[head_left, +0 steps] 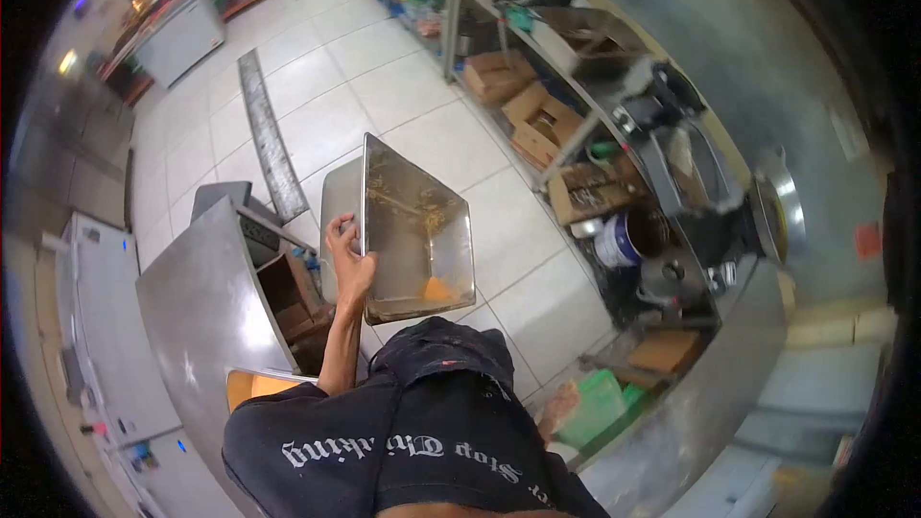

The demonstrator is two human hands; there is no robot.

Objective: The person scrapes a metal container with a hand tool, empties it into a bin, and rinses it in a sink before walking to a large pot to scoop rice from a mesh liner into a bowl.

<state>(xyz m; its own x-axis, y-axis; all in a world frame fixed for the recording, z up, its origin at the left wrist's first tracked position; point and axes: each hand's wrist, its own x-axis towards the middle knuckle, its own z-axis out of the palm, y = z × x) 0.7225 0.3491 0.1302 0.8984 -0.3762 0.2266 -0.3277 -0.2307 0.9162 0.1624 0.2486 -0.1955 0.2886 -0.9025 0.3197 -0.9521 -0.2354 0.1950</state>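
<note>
My left hand [347, 254] grips the left rim of a rectangular steel pan [422, 221], held up and tilted over the tiled floor. The pan's inside is smeared with orange-brown residue, with an orange lump near its lower corner. A second steel surface [339, 201] shows just behind the pan's left edge; I cannot tell whether it is another pan. My black shirt [413, 432] with white lettering fills the bottom. A blurred, hand-like shape [559, 408] beside a green container [597, 403] may be my right hand.
A steel counter [197, 302] stands at the left, with a container of orange food [251, 387] at its near end. Steel shelves [576, 96] with cardboard boxes [499, 75] line the right. A blue-and-white bucket [617, 242] sits below them. A floor drain grate [267, 134] crosses the tiles.
</note>
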